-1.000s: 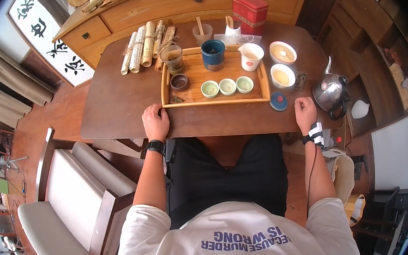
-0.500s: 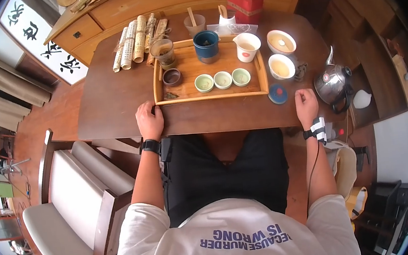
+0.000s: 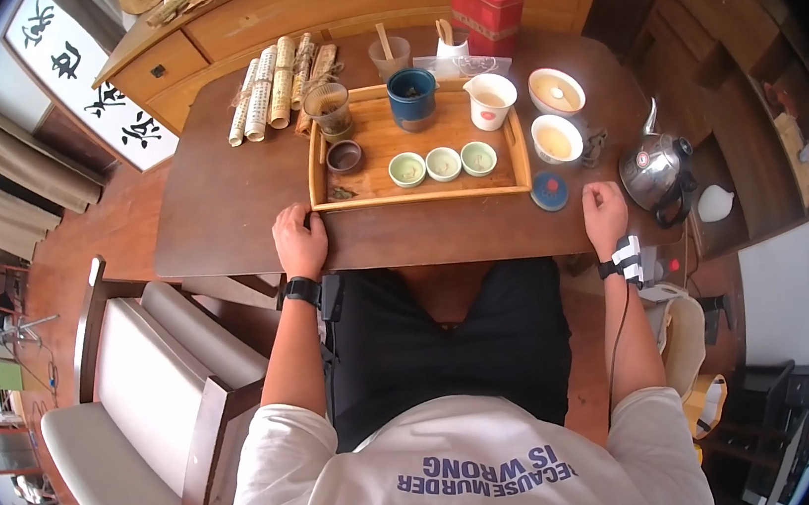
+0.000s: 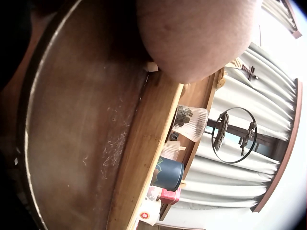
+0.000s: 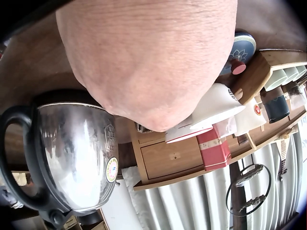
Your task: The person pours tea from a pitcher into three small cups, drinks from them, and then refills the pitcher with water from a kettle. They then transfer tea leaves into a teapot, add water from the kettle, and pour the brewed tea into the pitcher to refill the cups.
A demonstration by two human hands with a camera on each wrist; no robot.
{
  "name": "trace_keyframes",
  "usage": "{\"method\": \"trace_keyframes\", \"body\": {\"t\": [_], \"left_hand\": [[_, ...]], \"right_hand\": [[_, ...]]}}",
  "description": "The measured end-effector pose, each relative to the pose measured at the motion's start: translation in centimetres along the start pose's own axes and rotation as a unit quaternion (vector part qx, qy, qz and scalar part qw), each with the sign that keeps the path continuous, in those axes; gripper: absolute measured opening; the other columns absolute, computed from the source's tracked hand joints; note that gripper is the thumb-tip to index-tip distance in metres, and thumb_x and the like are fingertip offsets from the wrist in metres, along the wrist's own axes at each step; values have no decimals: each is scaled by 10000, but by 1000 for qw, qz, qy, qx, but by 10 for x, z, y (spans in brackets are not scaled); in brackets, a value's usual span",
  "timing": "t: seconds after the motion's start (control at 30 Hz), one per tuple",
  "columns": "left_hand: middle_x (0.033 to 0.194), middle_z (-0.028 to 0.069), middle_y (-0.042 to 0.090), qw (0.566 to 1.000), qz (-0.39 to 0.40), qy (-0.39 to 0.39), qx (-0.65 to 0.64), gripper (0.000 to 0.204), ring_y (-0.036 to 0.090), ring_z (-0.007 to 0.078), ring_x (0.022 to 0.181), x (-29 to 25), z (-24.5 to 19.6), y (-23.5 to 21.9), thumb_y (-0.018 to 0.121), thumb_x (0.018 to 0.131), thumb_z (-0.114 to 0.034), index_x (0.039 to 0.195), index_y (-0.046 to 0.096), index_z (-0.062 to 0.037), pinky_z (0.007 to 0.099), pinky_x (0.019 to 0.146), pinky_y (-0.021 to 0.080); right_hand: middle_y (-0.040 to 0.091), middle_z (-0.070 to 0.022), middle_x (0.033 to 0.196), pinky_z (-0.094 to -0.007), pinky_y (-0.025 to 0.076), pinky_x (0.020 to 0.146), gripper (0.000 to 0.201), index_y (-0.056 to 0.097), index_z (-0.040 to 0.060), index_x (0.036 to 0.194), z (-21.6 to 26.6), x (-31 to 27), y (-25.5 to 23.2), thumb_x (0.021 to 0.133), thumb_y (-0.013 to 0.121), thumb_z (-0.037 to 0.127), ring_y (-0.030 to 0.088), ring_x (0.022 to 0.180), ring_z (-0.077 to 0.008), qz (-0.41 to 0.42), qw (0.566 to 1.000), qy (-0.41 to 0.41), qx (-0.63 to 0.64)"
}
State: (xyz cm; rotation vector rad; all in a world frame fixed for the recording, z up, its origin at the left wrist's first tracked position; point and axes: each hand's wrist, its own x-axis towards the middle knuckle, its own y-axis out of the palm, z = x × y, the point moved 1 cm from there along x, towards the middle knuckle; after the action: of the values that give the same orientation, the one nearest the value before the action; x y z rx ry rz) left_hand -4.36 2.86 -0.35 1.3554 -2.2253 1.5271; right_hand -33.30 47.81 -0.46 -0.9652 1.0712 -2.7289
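Note:
My left hand (image 3: 301, 242) rests on the table at the near left corner of the wooden tray (image 3: 389, 200), holding nothing. Three pale green cups (image 3: 443, 163), a small dark cup (image 3: 345, 157), a ribbed glass (image 3: 328, 112), a blue lidless tea mug (image 3: 413, 99) and a white pitcher (image 3: 489, 101) stand on the tray. On the right, my right hand (image 3: 606, 213) lies on the table with fingers curled in and nothing in it. It sits between a round blue lid (image 3: 549, 191) and a steel kettle (image 3: 654, 169). Both wrist views show mostly the backs of the hands.
Two white bowls of pale liquid, the nearer bowl (image 3: 556, 139) and the farther bowl (image 3: 556, 92), stand right of the tray. Bamboo-like scrolls (image 3: 278, 85) lie at the back left. A red tin (image 3: 488, 13) stands at the back. A cushioned chair (image 3: 130, 383) is to the left.
The head view tilts slightly, so everything shifts a little in the picture. Both hands stay in the same places on the table, and the tea things have not moved.

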Motion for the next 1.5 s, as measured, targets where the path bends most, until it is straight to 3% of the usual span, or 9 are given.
{"method": "trace_keyframes", "body": {"t": [1.5], "left_hand": [[999,162,726,1000,17,4,18,97,650,392,1049,1,-1,-2,670,891,-86,954,699,-19,485,937,487]], "right_hand": [[674,-134,888,-408,531,729,78,723,27,907,-8,0,2,912,714,105,660,791,-318,9,1000,3,-11]]}}
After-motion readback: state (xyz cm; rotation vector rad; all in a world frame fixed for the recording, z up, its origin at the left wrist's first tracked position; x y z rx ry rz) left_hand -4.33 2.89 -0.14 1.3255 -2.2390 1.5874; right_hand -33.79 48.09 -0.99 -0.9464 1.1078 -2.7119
